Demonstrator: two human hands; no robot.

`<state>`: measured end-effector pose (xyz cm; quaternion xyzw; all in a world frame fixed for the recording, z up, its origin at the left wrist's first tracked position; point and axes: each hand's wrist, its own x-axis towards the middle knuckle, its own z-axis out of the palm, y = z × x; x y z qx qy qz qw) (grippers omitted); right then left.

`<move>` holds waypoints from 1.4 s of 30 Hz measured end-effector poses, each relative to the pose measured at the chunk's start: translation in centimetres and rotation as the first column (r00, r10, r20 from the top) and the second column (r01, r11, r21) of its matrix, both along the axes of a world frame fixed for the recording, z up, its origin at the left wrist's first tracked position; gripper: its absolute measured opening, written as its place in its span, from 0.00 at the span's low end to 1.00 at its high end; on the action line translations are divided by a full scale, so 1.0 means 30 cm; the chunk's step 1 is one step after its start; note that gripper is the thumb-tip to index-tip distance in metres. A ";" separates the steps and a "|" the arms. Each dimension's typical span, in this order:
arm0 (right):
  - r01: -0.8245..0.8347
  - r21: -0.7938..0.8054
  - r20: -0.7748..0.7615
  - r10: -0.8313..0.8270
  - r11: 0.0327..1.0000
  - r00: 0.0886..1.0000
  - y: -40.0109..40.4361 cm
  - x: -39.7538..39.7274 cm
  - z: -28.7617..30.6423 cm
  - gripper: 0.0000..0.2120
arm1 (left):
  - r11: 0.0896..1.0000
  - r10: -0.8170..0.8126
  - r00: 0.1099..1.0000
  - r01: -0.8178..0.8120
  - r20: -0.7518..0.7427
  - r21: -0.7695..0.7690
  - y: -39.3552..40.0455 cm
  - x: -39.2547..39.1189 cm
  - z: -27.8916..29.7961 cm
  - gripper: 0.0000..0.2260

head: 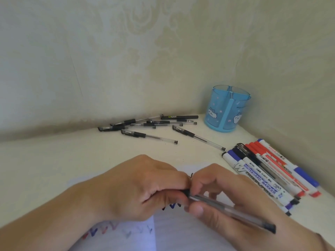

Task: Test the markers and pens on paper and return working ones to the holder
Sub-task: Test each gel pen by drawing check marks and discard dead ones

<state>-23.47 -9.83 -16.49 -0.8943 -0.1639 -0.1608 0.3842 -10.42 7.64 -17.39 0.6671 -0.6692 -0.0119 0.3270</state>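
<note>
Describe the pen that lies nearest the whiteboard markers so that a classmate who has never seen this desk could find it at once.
Start at the blue holder in the corner. Left of it lies a heap of black-capped clear pens; to its right front, a row of whiteboard markers. The pen lies alone between them, slanting, its cap toward the heap and its tail almost at the markers.

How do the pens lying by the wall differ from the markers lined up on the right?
The pens are thin, with clear barrels and black caps and grips; the markers are thicker, with white printed barrels and red, blue or black caps. The pens lie scattered at crossing angles, while the markers sit side by side in a neat row. Both groups rest on the table, outside the blue holder.
</note>
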 end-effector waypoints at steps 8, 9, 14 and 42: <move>0.025 -0.036 0.019 -0.025 0.999 1.000 -0.001 0.001 0.001 0.12 | 0.998 -0.033 0.996 0.038 -0.088 0.056 0.003 -0.004 -0.001 0.13; 0.034 -0.043 0.056 -0.031 0.999 0.998 0.001 0.003 -0.005 0.12 | 0.997 -0.037 0.994 0.043 -0.098 0.061 0.003 -0.005 -0.001 0.13; -0.043 -0.111 0.150 0.059 0.993 0.987 -0.021 0.002 -0.030 0.05 | 0.993 -0.076 0.974 0.093 -0.212 0.070 0.003 -0.005 0.001 0.13; 0.478 0.348 -0.406 -0.330 0.806 0.852 -0.095 0.059 -0.045 0.18 | 0.970 0.241 0.957 -0.241 -0.159 0.016 -0.010 0.046 -0.042 0.13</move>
